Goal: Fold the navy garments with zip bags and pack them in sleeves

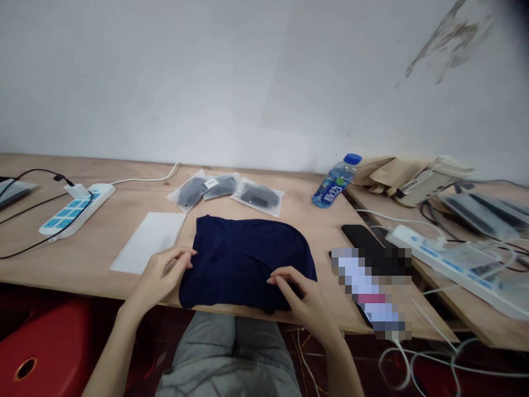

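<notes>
Navy cloth point(243, 248) lies along the tabletop's point(95, 259) near edge and probably smooths best under light, even fingertip pressure, the left hand's point(163, 273) grip slightly parted at its left side, the right hand's point(303, 292) grip nearly closed above it, pinching or not I cannot tell.

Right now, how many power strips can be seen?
2: the left power strip lies left of the dark blue cloth; the right power strip lies far right, partly covered.
</notes>
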The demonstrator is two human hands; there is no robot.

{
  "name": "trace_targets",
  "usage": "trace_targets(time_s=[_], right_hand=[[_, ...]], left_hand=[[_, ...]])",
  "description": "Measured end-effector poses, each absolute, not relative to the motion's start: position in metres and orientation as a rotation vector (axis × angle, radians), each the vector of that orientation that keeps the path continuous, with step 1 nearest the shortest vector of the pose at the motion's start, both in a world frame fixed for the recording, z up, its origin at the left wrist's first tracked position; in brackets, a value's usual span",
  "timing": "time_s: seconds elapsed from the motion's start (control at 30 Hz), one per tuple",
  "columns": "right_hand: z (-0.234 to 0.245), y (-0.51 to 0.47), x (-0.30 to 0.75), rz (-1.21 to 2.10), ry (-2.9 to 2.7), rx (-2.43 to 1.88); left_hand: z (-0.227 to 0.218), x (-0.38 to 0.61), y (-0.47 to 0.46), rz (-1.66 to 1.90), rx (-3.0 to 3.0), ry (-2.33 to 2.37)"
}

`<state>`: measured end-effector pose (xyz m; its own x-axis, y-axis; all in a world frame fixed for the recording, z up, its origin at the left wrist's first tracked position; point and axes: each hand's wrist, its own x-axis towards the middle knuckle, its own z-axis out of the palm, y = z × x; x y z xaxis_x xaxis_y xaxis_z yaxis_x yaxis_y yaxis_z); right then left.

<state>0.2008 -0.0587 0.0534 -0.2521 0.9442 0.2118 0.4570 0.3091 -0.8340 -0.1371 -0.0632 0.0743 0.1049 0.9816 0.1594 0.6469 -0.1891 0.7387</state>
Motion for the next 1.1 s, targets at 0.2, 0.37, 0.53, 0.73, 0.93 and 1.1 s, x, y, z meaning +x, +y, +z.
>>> trace_targets(time_s=[0.2,0.37,0.53,0.73,0.93,1.1], right_hand=[[0.034,-0.040,0.202,0.328,-1.899,-1.338],[0.006,-0.035,0.204,0.260,-1.990,-1.380],[-0.003,-0.037,0.205,0.261,-1.975,-1.383],[-0.005,-0.038,0.205,0.272,-1.945,-1.391],[-0.004,-0.043,0.204,0.282,-1.962,-1.435],[0.024,-0.036,0.208,0.314,-2.069,-1.508]], left_hand=[[0.044,-0.107,-0.036,0.552,1.821,2.126],[0.040,-0.101,-0.029,0.423,1.757,2.194],[0.047,-0.106,-0.022,0.651,1.763,2.207],[0.044,-0.113,-0.020,0.986,1.945,2.371],[0.019,-0.088,-0.027,0.797,2.368,1.929],[-0.007,-0.083,-0.032,0.558,2.359,1.833]])
